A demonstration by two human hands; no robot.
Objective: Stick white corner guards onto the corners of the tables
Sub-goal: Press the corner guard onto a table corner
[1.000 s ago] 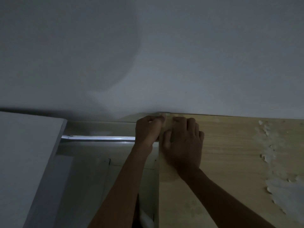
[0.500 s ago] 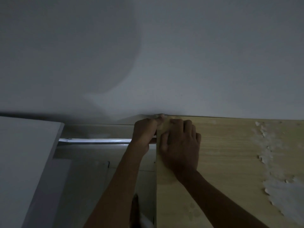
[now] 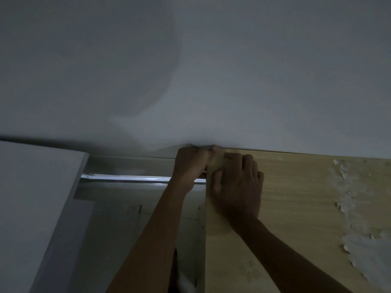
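Both hands [image 3: 237, 187] press the woodgrain table [image 3: 296, 208] corner

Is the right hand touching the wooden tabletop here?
Touching. The head view shows the right hand lying on the wooden tabletop near its far left corner, thumb along the left edge, with no gap beneath it.

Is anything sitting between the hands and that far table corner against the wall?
Nothing visible does. The left hand and right hand already rest on the far corner of the light wooden table; the guard itself is hidden under the fingers.
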